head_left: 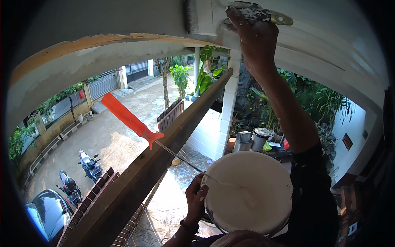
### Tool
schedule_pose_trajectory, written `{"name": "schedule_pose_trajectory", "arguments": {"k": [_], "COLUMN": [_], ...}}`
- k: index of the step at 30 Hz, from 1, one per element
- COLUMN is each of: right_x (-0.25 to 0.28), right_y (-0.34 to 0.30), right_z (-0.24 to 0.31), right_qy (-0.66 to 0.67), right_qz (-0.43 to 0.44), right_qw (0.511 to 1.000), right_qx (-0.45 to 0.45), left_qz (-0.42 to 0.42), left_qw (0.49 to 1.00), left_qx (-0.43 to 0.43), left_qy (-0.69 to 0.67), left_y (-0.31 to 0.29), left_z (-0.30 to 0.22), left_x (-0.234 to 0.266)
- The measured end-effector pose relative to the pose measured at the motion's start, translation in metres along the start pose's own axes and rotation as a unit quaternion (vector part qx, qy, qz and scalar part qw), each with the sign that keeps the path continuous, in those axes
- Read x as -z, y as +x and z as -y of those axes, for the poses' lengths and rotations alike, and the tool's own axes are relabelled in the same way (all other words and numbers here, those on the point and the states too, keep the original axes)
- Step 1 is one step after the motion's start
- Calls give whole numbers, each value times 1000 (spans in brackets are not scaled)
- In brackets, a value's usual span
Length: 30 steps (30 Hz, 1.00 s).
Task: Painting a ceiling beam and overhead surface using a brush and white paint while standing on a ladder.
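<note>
My right hand is raised at the top, closed around a paint-smeared paintbrush. The brush's pale handle end, with a hole in it, points right, and its bristles are hard to make out against the white ceiling. Low in the middle, my left hand grips the rim of a round bucket containing white paint. A tool with an orange handle leans over that rim beside my left fingers. Its thin metal rod dips into the bucket, where the paint hides its end.
A long wooden beam slants past the bucket's left side. Far below lie a paved street, two motorbikes and a dark car. Bins and plants stand beyond the bucket. Along the ceiling runs a rough orange-brown edge.
</note>
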State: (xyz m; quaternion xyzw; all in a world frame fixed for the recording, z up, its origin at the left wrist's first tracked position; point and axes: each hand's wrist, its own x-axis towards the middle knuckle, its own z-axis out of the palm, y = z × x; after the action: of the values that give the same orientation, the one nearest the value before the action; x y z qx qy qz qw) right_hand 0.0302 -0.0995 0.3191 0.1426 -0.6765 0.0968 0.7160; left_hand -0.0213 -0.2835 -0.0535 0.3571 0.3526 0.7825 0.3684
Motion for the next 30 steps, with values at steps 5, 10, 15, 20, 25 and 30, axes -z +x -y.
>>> {"name": "schedule_pose_trajectory", "arguments": {"k": [5, 10, 15, 20, 25, 30], "right_x": [36, 66, 60, 11, 9, 33], "right_y": [-20, -15, 5, -6, -5, -3], "right_z": [-36, -167, -281, -219, -95, -100], "right_qy": [-81, -264, -197, -272, 35, 69], "right_qz": [-25, -49, -169, -65, -49, -92], "right_qw": [995, 957, 937, 941, 970, 967], "right_qx": [-50, -113, -234, -190, -235, -228], "left_qz": [-5, 4, 15, 6, 7, 5], "left_qw": [1000, 1000, 999, 1000, 1000, 1000], "left_qx": [-9, -22, -14, -23, -18, -26], "left_qy": [-13, -20, -26, -10, -22, -11], "left_y": [-1, -4, 2, 2, -4, -1], "left_z": [3, 1, 5, 1, 2, 2], "left_x": [4, 1, 0, 1, 4, 3]}}
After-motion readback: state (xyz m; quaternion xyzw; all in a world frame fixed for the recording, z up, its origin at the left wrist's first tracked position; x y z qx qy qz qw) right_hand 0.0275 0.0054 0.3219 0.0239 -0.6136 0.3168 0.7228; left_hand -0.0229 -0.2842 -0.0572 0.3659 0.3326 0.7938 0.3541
